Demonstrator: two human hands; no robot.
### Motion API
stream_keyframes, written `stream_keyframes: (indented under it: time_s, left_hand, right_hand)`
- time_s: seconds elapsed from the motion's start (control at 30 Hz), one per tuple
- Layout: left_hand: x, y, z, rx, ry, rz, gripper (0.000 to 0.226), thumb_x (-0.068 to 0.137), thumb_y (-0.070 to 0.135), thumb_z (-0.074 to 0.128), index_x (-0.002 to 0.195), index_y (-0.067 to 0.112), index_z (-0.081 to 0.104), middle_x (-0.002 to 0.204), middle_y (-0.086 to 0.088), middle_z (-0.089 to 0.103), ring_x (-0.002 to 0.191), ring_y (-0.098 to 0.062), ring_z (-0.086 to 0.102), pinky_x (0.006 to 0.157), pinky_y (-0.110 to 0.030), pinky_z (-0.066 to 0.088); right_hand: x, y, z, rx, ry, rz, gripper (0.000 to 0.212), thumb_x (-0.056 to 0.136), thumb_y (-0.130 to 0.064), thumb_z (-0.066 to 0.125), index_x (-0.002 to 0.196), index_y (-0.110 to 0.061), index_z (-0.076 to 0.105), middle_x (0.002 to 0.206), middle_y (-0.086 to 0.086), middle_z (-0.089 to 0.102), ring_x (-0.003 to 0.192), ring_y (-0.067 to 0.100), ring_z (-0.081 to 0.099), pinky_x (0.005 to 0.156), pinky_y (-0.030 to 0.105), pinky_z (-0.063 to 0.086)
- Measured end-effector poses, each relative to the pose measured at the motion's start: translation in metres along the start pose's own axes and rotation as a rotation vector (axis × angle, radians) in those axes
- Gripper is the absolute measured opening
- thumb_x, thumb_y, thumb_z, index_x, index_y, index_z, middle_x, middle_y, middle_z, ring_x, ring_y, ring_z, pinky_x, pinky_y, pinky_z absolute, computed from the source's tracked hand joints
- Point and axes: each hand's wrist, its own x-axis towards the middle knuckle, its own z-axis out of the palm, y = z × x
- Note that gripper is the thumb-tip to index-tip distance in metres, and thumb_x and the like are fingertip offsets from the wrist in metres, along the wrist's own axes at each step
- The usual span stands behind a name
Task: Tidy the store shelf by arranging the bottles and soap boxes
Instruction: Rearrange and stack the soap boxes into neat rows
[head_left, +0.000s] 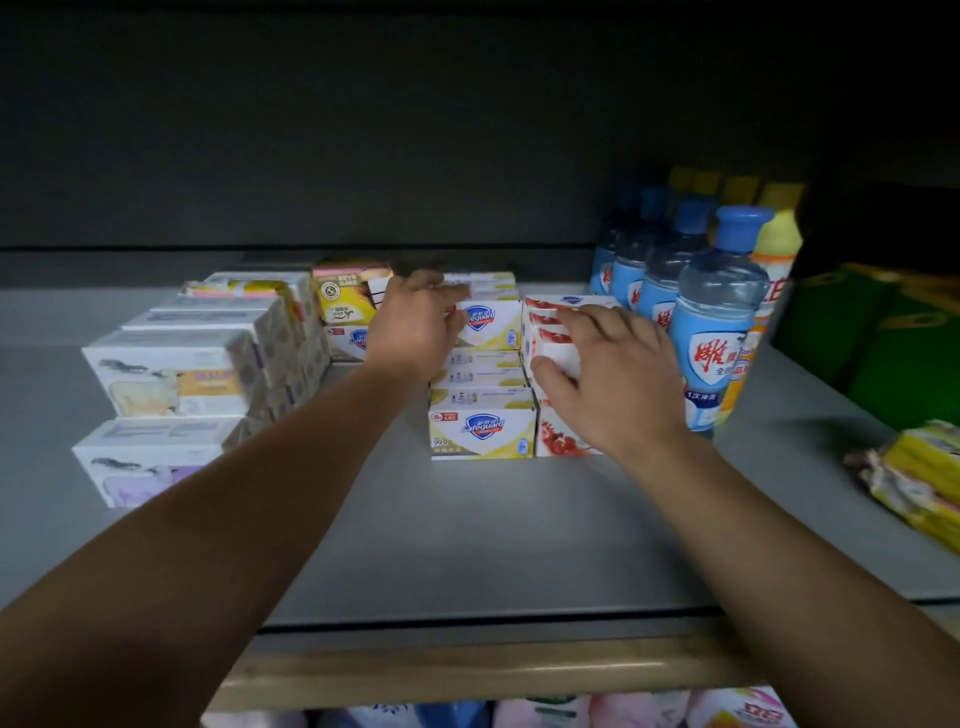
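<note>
On the grey shelf (467, 530) stands a stack of yellow-and-white Safeguard soap boxes (483, 423). My left hand (413, 325) grips the upper yellow Safeguard box (491, 325) on its left side. Right beside it is a stack of red-and-white soap boxes (563, 441). My right hand (608, 374) curls over the top red-and-white box (545, 317), thumb on its front face. A row of blue-capped clear bottles (719, 322) stands just right of my right hand, with yellow-capped bottles (776, 244) behind them.
Stacks of white soap boxes (176, 379) fill the shelf's left side, with a yellow box (345, 296) behind. Green packs (883, 332) and yellow wrapped bars (919, 483) lie at the right. A wooden lip (467, 670) edges the shelf front.
</note>
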Motion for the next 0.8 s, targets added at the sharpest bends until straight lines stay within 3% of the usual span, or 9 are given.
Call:
stream_keyframes:
  time_s: [0.6,0.8]
  left_hand:
    - [0.004,0.002,-0.008,-0.005,-0.083,-0.031,0.037,0.096,0.035,0.055,0.132,0.029,0.059,0.136,0.001,0.057,0.126,-0.026,0.045,0.095,-0.045,0.049]
    - [0.001,0.009,-0.031,-0.026,-0.143,0.002,0.057,0.091,0.038,0.061,0.143,0.024,0.045,0.142,-0.003,0.052,0.128,-0.025,0.048,0.103,-0.038,0.044]
  right_hand:
    - [-0.001,-0.004,-0.004,0.032,-0.016,0.023,0.064,0.095,-0.059,0.035,0.149,-0.025,0.037,0.15,0.0,0.042,0.139,0.027,0.031,0.119,0.048,0.019]
    - [0.004,-0.007,-0.013,0.01,-0.071,0.036,0.067,0.092,-0.065,0.033,0.148,-0.027,0.036,0.15,-0.002,0.042,0.144,0.027,0.026,0.121,0.052,0.006]
